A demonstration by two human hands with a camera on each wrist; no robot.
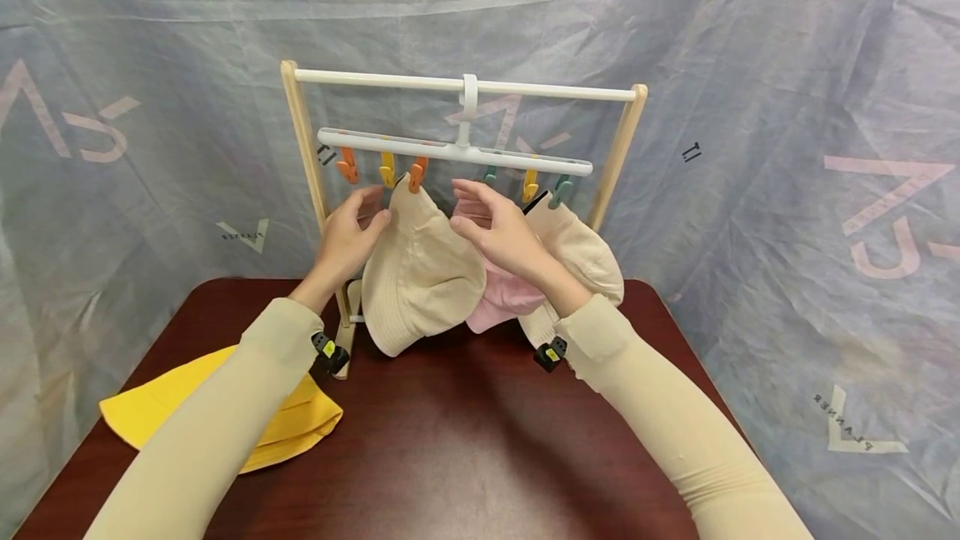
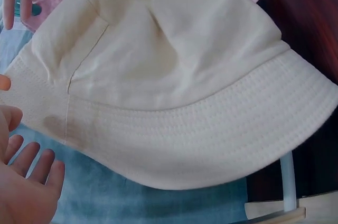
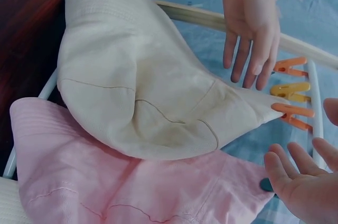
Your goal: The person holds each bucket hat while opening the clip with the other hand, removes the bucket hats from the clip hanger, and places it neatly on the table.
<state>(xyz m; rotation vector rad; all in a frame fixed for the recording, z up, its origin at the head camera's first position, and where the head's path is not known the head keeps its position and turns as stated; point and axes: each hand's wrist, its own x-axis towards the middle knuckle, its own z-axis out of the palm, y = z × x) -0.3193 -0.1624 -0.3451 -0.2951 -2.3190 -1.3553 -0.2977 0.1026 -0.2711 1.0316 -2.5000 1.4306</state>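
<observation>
A cream bucket hat [image 1: 423,273] hangs by its edge from an orange clip [image 1: 417,175] on the white clip hanger [image 1: 450,150]. My left hand [image 1: 351,227] is at the hat's left side, fingers loosely bent and holding nothing. On its other side is my right hand [image 1: 498,227], likewise relaxed with nothing between fingers and thumb, in front of a pink hat [image 1: 504,298]. Farther right, a second cream hat [image 1: 588,261] hangs from a green clip [image 1: 560,192]. In the right wrist view, the orange clip [image 3: 293,110] bites the near hat's tip, and neither hand grips the cloth.
The hanger hooks over the white rail [image 1: 375,80] of a wooden-sided stand [image 1: 621,152]. Another orange clip [image 1: 347,165] and a yellow clip [image 1: 387,169] hang left of the near hat. A yellow hat [image 1: 176,386] lies on the dark red table [image 1: 465,457], partly under the left sleeve.
</observation>
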